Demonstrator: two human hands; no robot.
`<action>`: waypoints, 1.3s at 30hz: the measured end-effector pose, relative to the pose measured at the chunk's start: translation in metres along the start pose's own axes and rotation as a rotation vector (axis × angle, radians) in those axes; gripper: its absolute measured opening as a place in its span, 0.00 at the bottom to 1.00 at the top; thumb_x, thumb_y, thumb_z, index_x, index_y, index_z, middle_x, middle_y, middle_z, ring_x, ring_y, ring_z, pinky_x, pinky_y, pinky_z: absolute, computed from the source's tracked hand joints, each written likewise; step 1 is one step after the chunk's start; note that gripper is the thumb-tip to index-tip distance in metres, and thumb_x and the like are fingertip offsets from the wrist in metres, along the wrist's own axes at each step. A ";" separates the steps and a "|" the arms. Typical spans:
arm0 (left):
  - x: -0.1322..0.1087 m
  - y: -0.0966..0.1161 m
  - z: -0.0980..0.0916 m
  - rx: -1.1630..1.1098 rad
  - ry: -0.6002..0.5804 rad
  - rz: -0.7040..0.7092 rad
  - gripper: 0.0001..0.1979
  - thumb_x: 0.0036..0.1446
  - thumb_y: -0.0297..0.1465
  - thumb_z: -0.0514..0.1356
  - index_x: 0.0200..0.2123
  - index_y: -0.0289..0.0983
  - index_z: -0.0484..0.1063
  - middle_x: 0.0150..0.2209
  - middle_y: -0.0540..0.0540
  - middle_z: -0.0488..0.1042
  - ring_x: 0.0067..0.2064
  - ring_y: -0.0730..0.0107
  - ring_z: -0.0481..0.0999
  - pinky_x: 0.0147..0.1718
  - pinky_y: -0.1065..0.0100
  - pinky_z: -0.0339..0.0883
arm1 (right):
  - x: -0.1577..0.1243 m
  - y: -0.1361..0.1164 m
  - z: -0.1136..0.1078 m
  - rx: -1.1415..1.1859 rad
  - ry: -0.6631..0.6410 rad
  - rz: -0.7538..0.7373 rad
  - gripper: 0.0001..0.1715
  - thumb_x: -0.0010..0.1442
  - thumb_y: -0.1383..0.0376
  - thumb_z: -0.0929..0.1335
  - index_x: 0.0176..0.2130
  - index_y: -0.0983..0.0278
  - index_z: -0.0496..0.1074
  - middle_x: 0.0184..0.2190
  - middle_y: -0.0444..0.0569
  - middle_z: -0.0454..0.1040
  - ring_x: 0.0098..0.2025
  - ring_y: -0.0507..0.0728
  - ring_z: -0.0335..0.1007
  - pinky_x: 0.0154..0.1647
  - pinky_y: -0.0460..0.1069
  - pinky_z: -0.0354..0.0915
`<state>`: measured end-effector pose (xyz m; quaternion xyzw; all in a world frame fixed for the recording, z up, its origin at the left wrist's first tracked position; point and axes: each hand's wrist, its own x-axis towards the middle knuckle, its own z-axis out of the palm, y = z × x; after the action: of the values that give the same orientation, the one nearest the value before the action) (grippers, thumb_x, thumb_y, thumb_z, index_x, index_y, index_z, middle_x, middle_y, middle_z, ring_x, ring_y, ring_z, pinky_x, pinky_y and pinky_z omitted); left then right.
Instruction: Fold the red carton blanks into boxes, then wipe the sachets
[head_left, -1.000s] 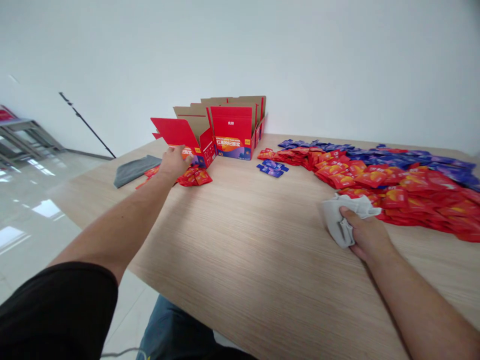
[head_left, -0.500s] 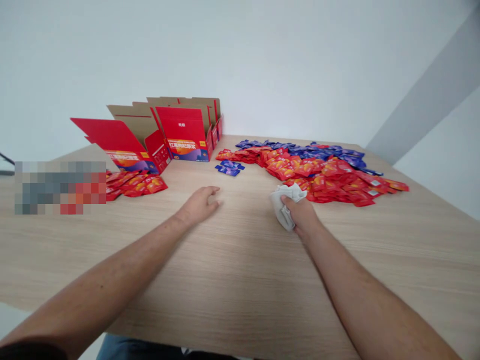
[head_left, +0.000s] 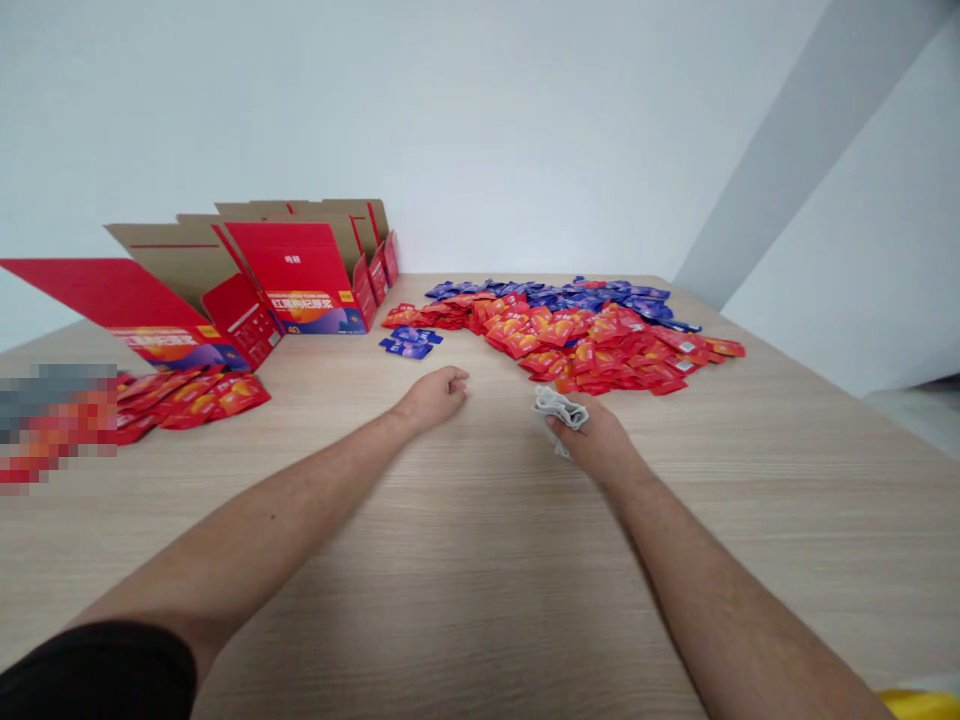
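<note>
In my right hand (head_left: 596, 435) a crumpled whitish cloth (head_left: 559, 408) is gripped, its folds sticking out past the thumb, low over the tabletop. My left hand (head_left: 435, 398) is at the middle of the table, fingers curled in and nothing visible in them. Beyond it lie a few blue sachets (head_left: 411, 342). A heap of red sachets (head_left: 600, 345) spreads out beyond my right hand, apart from it, with a band of blue sachets (head_left: 630, 298) along its back.
Open red cartons (head_left: 292, 270) stand in rows at the back left, flaps raised. Before them lies a smaller pile of red sachets (head_left: 199, 395), beside a pixelated patch at the left edge. The wooden table (head_left: 465, 560) meets a pale wall. Something yellow (head_left: 919, 704) shows at the bottom right.
The view has swung right, so cartons and sachets sit further left. My left hand has come nearer the right one, its fingers curling in. The cloth looks more bunched in my right hand.
</note>
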<state>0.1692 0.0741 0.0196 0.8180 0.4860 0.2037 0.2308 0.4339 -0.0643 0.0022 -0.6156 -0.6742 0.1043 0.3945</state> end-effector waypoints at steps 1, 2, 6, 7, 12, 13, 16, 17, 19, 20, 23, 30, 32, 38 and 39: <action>0.011 0.003 0.003 0.005 0.005 0.001 0.20 0.61 0.30 0.60 0.55 0.36 0.75 0.46 0.41 0.83 0.47 0.61 0.81 0.51 0.64 0.73 | 0.001 0.001 0.001 -0.010 -0.003 -0.009 0.08 0.60 0.61 0.69 0.39 0.61 0.78 0.37 0.51 0.80 0.43 0.60 0.75 0.47 0.53 0.67; 0.022 0.007 0.007 0.011 0.011 0.004 0.20 0.61 0.30 0.60 0.55 0.35 0.75 0.47 0.41 0.82 0.47 0.61 0.81 0.51 0.65 0.73 | 0.002 0.002 0.002 -0.018 -0.006 -0.015 0.07 0.60 0.62 0.70 0.38 0.61 0.78 0.37 0.51 0.80 0.43 0.60 0.74 0.46 0.52 0.67; 0.067 0.024 0.019 0.048 0.047 0.030 0.19 0.61 0.29 0.60 0.55 0.34 0.75 0.51 0.38 0.81 0.52 0.59 0.80 0.54 0.64 0.71 | 0.002 0.001 0.006 -0.035 -0.007 -0.025 0.05 0.62 0.64 0.69 0.37 0.61 0.77 0.37 0.51 0.80 0.42 0.59 0.74 0.45 0.52 0.67; 0.077 0.029 0.022 0.063 0.056 0.037 0.18 0.61 0.29 0.60 0.55 0.34 0.75 0.51 0.38 0.81 0.52 0.58 0.80 0.54 0.63 0.70 | 0.002 0.001 0.006 -0.042 -0.010 -0.026 0.05 0.62 0.63 0.69 0.37 0.61 0.76 0.36 0.51 0.79 0.42 0.59 0.74 0.44 0.51 0.66; 0.118 0.057 0.039 0.149 0.079 0.081 0.19 0.64 0.32 0.60 0.56 0.32 0.74 0.56 0.34 0.77 0.58 0.54 0.75 0.59 0.60 0.66 | 0.002 0.001 0.007 -0.062 -0.015 -0.062 0.03 0.63 0.65 0.69 0.37 0.62 0.75 0.36 0.50 0.79 0.41 0.58 0.73 0.43 0.51 0.65; 0.124 0.061 0.043 0.169 0.080 0.082 0.21 0.64 0.33 0.60 0.58 0.32 0.73 0.57 0.32 0.76 0.60 0.52 0.74 0.60 0.59 0.65 | 0.003 0.002 0.007 -0.057 -0.011 -0.069 0.03 0.63 0.66 0.69 0.37 0.61 0.75 0.36 0.50 0.79 0.41 0.58 0.73 0.43 0.50 0.65; 0.135 0.070 0.054 0.223 0.075 0.042 0.27 0.62 0.39 0.64 0.60 0.32 0.71 0.61 0.28 0.70 0.62 0.45 0.72 0.61 0.54 0.64 | 0.003 0.004 0.008 -0.053 -0.024 -0.074 0.02 0.64 0.66 0.70 0.38 0.61 0.75 0.37 0.49 0.79 0.42 0.58 0.73 0.45 0.50 0.64; 0.138 0.072 0.057 0.237 0.073 0.020 0.29 0.60 0.40 0.66 0.61 0.32 0.71 0.62 0.28 0.69 0.62 0.44 0.71 0.61 0.53 0.64 | 0.003 0.004 0.008 -0.057 -0.032 -0.068 0.02 0.64 0.66 0.70 0.38 0.61 0.75 0.37 0.49 0.79 0.42 0.58 0.72 0.45 0.50 0.64; 0.142 0.074 0.062 0.254 0.070 -0.020 0.32 0.57 0.42 0.69 0.62 0.34 0.70 0.62 0.28 0.68 0.62 0.43 0.71 0.60 0.54 0.65 | 0.003 0.004 0.008 -0.068 -0.052 -0.048 0.02 0.64 0.66 0.70 0.37 0.61 0.75 0.37 0.50 0.78 0.42 0.58 0.72 0.44 0.50 0.63; 0.144 0.075 0.064 0.257 0.069 -0.038 0.34 0.56 0.42 0.70 0.62 0.35 0.69 0.62 0.28 0.68 0.62 0.43 0.71 0.60 0.55 0.65 | 0.004 0.003 0.008 -0.073 -0.060 -0.038 0.02 0.64 0.66 0.70 0.37 0.61 0.74 0.37 0.50 0.78 0.43 0.58 0.72 0.44 0.50 0.63; 0.148 0.075 0.065 0.251 0.061 -0.090 0.39 0.53 0.41 0.73 0.63 0.34 0.67 0.61 0.28 0.69 0.61 0.42 0.72 0.58 0.55 0.67 | 0.005 0.001 0.006 -0.069 -0.082 -0.029 0.01 0.64 0.66 0.70 0.37 0.61 0.74 0.37 0.49 0.78 0.43 0.58 0.71 0.45 0.50 0.62; 0.150 0.069 0.057 0.186 -0.042 -0.175 0.21 0.68 0.39 0.63 0.59 0.36 0.71 0.58 0.39 0.73 0.54 0.57 0.77 0.52 0.51 0.75 | 0.009 0.001 0.007 -0.049 -0.107 -0.021 0.01 0.64 0.67 0.70 0.38 0.62 0.75 0.38 0.50 0.79 0.43 0.58 0.72 0.46 0.50 0.63; 0.145 0.067 0.054 0.124 -0.058 -0.200 0.19 0.67 0.38 0.63 0.56 0.35 0.73 0.55 0.38 0.75 0.53 0.56 0.78 0.50 0.53 0.76 | 0.009 0.002 0.007 -0.045 -0.111 -0.014 0.02 0.64 0.66 0.70 0.39 0.62 0.76 0.39 0.51 0.79 0.43 0.58 0.73 0.46 0.50 0.63; 0.127 0.064 0.046 -0.220 -0.043 -0.328 0.11 0.56 0.30 0.68 0.42 0.34 0.76 0.32 0.40 0.79 0.36 0.53 0.83 0.34 0.61 0.75 | 0.010 0.005 0.007 -0.020 -0.104 0.030 0.04 0.63 0.64 0.70 0.39 0.60 0.77 0.39 0.49 0.80 0.43 0.59 0.74 0.45 0.50 0.64; 0.124 0.063 0.046 -0.297 -0.038 -0.348 0.11 0.55 0.28 0.67 0.42 0.35 0.75 0.31 0.41 0.79 0.34 0.55 0.82 0.33 0.62 0.75 | 0.011 0.005 0.007 -0.018 -0.101 0.038 0.05 0.63 0.64 0.70 0.39 0.60 0.77 0.39 0.49 0.80 0.44 0.59 0.74 0.45 0.50 0.64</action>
<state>0.2936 0.1496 0.0323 0.6824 0.5800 0.2146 0.3897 0.4338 -0.0509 -0.0019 -0.6258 -0.6823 0.1370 0.3523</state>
